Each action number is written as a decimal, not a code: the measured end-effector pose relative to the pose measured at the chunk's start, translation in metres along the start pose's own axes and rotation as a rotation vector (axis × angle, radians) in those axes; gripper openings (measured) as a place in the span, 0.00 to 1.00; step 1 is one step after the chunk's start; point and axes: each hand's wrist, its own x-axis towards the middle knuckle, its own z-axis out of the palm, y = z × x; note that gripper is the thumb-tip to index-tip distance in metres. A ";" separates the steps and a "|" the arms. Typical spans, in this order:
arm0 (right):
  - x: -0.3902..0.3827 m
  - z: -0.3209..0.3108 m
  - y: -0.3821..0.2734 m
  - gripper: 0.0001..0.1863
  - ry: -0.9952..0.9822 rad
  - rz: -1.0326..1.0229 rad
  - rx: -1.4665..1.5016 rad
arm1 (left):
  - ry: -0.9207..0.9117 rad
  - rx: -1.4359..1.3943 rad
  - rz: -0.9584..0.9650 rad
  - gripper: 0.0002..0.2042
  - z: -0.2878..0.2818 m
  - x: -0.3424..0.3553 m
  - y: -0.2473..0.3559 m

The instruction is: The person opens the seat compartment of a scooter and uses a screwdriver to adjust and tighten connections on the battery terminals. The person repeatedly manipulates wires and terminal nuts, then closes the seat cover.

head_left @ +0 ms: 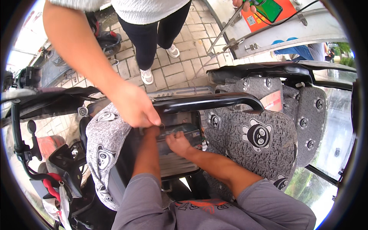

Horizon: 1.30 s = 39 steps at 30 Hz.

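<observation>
I lean over an open compartment between two seats with grey panda-print covers [264, 138]. Inside sits a dark box [188, 129] above a ribbed grey panel [174, 165]. My right hand [178, 142] rests on the box's top with its fingers bent and apart. My left hand [152, 132] reaches up to the box's left end, and its fingers are hidden under another person's hand [134, 109]. That hand comes down from the upper left and pinches something small at the compartment's edge.
A curved black metal bar [214, 101] crosses just behind the compartment. The other person stands on the paved ground in white shoes [147, 76]. A folded-back seat cover [103, 138] hangs at the left, beside a scooter handlebar [17, 126]. Someone holds a green phone [270, 9] at top right.
</observation>
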 end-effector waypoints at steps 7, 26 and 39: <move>-0.003 -0.013 0.010 0.18 -0.064 -0.011 -0.025 | 0.002 0.034 -0.055 0.15 0.038 0.042 -0.013; 0.003 0.009 0.018 0.21 -0.057 0.123 0.053 | -0.046 -1.116 -0.052 0.13 -0.013 -0.013 0.033; 0.028 -0.014 0.036 0.37 -0.344 0.123 0.208 | 0.262 0.439 0.338 0.38 0.006 -0.105 0.028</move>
